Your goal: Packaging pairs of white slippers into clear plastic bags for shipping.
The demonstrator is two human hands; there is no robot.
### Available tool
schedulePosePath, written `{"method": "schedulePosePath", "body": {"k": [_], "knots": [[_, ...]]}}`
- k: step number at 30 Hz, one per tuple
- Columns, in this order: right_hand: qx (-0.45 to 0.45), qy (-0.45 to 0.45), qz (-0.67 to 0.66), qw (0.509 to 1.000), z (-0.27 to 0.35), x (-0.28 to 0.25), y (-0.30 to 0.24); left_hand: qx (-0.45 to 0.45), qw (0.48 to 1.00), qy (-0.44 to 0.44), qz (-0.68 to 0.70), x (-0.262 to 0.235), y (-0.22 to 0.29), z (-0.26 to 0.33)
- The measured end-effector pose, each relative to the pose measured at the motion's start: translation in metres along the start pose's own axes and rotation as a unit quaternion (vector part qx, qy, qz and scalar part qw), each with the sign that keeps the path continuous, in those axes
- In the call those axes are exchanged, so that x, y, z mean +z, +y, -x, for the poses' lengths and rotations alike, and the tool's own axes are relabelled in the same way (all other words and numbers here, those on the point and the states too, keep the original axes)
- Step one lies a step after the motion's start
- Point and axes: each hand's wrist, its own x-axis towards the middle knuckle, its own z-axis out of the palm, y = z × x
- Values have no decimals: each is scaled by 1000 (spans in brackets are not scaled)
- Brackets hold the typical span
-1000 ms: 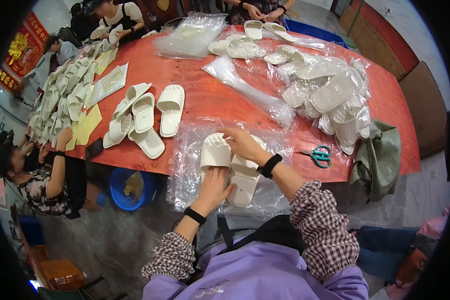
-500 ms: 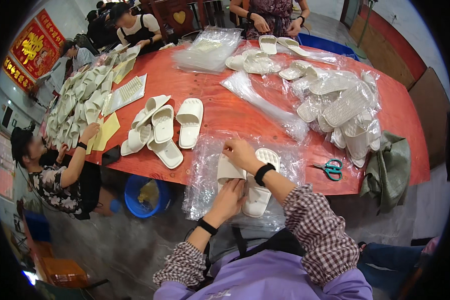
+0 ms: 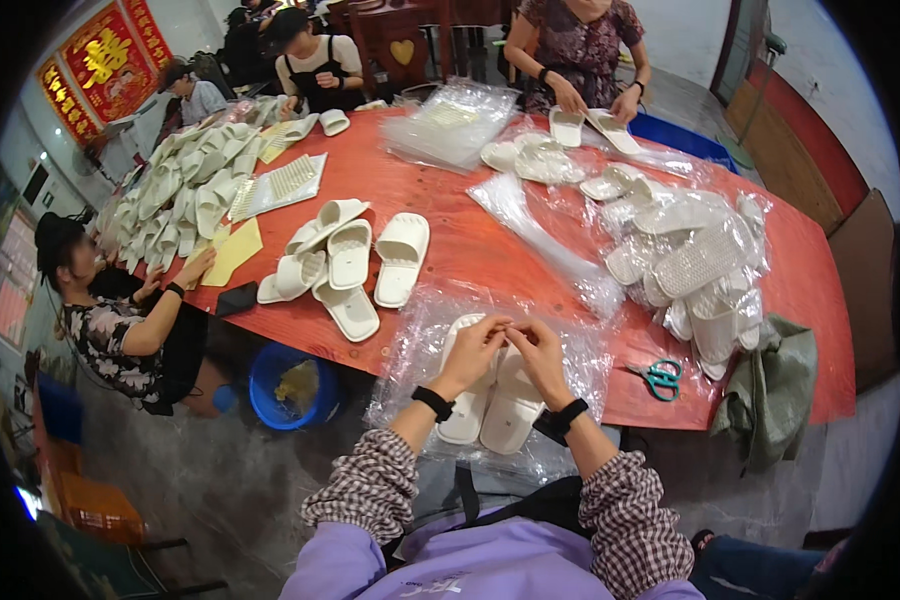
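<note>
A pair of cream slippers, the left slipper [image 3: 462,424] and the right slipper [image 3: 511,418], lies side by side on clear plastic bags [image 3: 407,375] at the table's near edge. Above their straps, my left hand [image 3: 472,356] and my right hand [image 3: 536,358] meet with fingertips pinched together. Whatever is between the fingers, if anything, is too small to make out. My hands and wrists cover much of the slippers' straps and upper ends.
Loose slippers [image 3: 350,255] lie left of the bags, with a large slipper heap [image 3: 185,180] beyond. Bagged slippers [image 3: 705,240], teal-handled scissors [image 3: 660,378] and green cloth [image 3: 770,385] are on the right. Co-workers sit or stand around the red table [image 3: 440,235]. A blue bucket [image 3: 288,388] stands below.
My hands have left the left slipper's strap and come together fingertip to fingertip above the pair. Across the table, a co-worker's hands have moved down onto slippers. The view has shifted slightly.
</note>
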Motion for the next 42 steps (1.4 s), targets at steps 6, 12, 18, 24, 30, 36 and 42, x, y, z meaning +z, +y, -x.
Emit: {"method": "schedulePosePath", "body": {"k": [6,12,18,24,30,36,42], "knots": [[10,-16,-52,998,-1,-15,-23,-12,997,71,-12,4,-11,-7],[-33,3,-128,991,-6,-5,0,-21,996,82,-27,0,-34,-13],[27,89,-126,988,4,-3,16,-37,997,66,31,4,-31,-14],[49,78,-102,991,3,-4,15,-67,995,42,56,-2,-37,-10],[66,84,-88,990,3,-3,8,-23,999,30,-1,0,-33,-9],[57,67,-70,994,5,-1,6,-8,999,40,-9,1,-35,-8],[55,63,-67,994,4,-4,8,-15,999,27,-15,3,-33,-9]]}}
